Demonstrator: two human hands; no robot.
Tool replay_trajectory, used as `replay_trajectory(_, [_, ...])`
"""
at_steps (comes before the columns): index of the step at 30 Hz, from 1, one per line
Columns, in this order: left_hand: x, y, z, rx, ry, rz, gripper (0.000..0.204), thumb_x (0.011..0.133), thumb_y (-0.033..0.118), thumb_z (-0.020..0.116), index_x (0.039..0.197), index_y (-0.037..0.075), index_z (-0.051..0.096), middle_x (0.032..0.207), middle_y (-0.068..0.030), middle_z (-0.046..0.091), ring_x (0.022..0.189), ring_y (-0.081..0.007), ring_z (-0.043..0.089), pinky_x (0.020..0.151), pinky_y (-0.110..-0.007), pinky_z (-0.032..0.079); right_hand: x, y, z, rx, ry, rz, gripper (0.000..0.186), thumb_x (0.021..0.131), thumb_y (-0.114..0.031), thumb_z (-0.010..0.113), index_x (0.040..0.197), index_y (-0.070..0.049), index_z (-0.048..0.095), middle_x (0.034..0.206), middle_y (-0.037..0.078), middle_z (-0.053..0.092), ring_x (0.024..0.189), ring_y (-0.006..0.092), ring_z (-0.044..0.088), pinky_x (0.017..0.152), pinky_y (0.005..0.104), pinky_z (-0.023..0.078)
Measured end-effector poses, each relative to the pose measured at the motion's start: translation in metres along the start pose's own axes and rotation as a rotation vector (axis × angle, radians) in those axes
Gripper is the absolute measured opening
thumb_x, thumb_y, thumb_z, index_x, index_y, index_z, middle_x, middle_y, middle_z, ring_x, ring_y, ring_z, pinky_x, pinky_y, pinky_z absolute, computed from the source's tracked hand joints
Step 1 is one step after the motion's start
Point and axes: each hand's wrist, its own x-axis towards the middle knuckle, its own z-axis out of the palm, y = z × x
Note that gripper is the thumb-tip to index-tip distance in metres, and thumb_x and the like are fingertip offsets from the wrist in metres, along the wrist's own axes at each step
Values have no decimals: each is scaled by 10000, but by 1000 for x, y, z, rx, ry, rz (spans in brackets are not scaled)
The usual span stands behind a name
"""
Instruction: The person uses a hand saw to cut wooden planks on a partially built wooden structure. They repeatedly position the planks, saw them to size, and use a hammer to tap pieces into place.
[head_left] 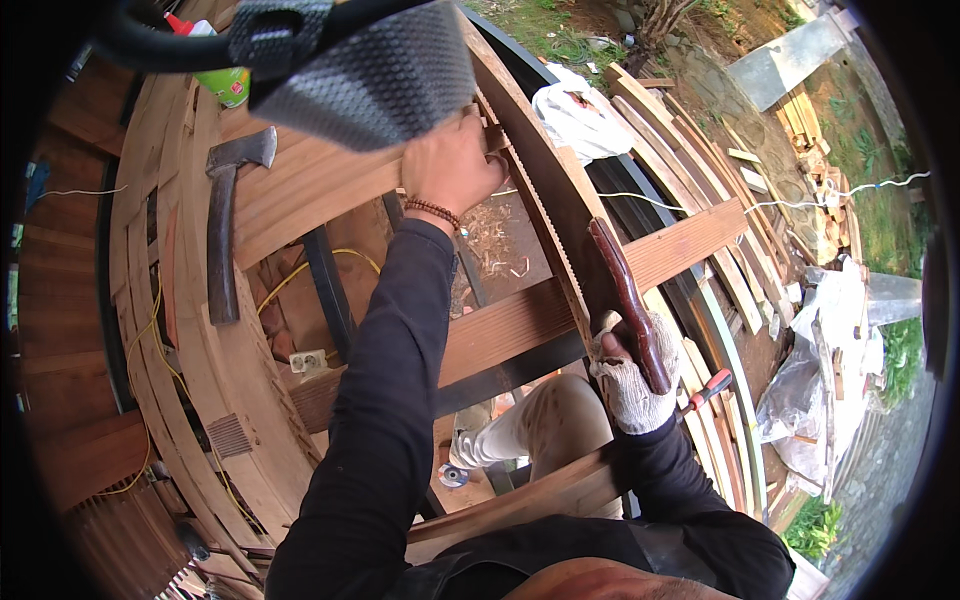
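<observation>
My right hand (pixel 635 385), in a pale knitted work glove, is wrapped round the dark red-brown handle of a handsaw (pixel 630 300). The saw's toothed edge runs away from me, up toward my left hand, beside a crosswise wooden beam (pixel 520 325). My bare left hand (pixel 455 165), with a beaded bracelet at the wrist, is closed over the end of a wide wooden board (pixel 320 185), close to the blade. Its fingertips are partly hidden. On the left, a hatchet (pixel 225 225) with a dark handle lies across the boards.
A dark textured object (pixel 370 75) blocks the top. Behind it stands a green bottle (pixel 225 85) with a red cap. A red-and-black tool handle (pixel 710 390) lies at right. Lumber (pixel 690 170), a white bag (pixel 585 115), a pale cord (pixel 790 205) and a socket (pixel 308 360) surround the frame.
</observation>
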Motion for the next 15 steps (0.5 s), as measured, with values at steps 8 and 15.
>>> replay_trajectory(8, [4, 0, 10, 63, -23, -117, 119, 807, 211, 749, 899, 135, 752, 758, -170, 736, 743, -366, 747, 658, -493, 588, -9, -16, -3, -139, 22, -75, 317, 934, -215, 824, 1058, 30, 666, 819, 57, 653, 716, 121, 637, 649, 300, 526])
replay_trajectory(15, [6, 1, 11, 82, 33, -104, 123, 767, 196, 770, 858, 122, 736, 736, -159, 736, 734, -360, 750, 648, -485, 587, -6, -15, -9, -285, -23, -152, 331, 942, -164, 808, 1152, 40, 654, 826, 48, 654, 706, 117, 669, 635, 278, 541])
